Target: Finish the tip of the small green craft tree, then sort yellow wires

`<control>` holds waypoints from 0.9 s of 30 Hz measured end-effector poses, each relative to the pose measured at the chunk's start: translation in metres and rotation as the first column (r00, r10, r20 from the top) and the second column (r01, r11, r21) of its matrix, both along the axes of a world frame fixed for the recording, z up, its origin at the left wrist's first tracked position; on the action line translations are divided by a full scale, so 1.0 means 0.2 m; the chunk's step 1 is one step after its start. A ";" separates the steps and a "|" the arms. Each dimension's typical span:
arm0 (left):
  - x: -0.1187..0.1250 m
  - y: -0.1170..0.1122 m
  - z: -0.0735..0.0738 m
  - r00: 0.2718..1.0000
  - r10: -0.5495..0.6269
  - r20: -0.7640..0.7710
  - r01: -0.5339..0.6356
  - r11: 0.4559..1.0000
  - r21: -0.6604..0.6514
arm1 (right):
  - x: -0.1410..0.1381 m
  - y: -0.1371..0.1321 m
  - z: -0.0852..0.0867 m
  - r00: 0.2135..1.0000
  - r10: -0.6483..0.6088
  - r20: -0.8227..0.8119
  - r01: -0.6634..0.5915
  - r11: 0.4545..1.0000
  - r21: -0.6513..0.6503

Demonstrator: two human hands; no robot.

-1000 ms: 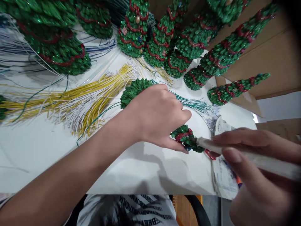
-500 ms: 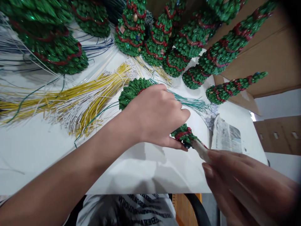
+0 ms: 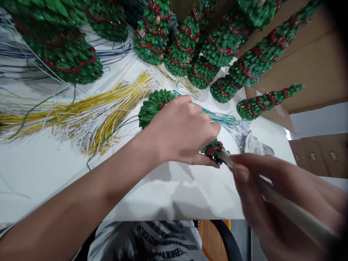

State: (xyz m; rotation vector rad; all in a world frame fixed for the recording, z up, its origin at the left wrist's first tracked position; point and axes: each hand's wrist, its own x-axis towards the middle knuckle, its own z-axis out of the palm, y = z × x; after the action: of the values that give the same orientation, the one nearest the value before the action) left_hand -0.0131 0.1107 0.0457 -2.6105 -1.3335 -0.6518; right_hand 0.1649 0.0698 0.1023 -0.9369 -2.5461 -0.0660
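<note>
My left hand (image 3: 182, 132) is shut around a small green craft Christmas tree (image 3: 153, 107) lying on its side, with red trim. The tree's wide base shows beyond my knuckles, and its tip (image 3: 214, 150) pokes out past my fingers. My right hand (image 3: 272, 192) grips a long white stick (image 3: 295, 206), whose end touches the tree's tip. The middle of the tree is hidden by my left hand.
Several larger finished green trees (image 3: 152, 40) crowd the top, beside a smaller one (image 3: 261, 105). Bundles of yellow and white wires (image 3: 95, 116) and blue wires (image 3: 27, 61) lie on the white table (image 3: 168, 192). Green wires (image 3: 220, 117), crumpled newspaper (image 3: 257, 145) and cardboard (image 3: 312, 61) lie to the right.
My right hand has swung the white stick from nearly level to a diagonal, and the hand now covers most of the newspaper. My left hand holds the tree in much the same place.
</note>
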 end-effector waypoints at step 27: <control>0.00 0.00 -0.01 0.999 0.050 0.016 -0.051 0.998 0.039 | -0.12 0.27 0.10 0.999 0.047 0.008 -0.042 0.945 -0.324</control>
State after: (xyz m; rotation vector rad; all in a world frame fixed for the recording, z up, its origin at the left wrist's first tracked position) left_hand -0.0131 0.1114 0.0430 -2.5372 -1.3722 -0.6842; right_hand 0.1406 0.1244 0.1226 -0.9982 -2.6387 0.3722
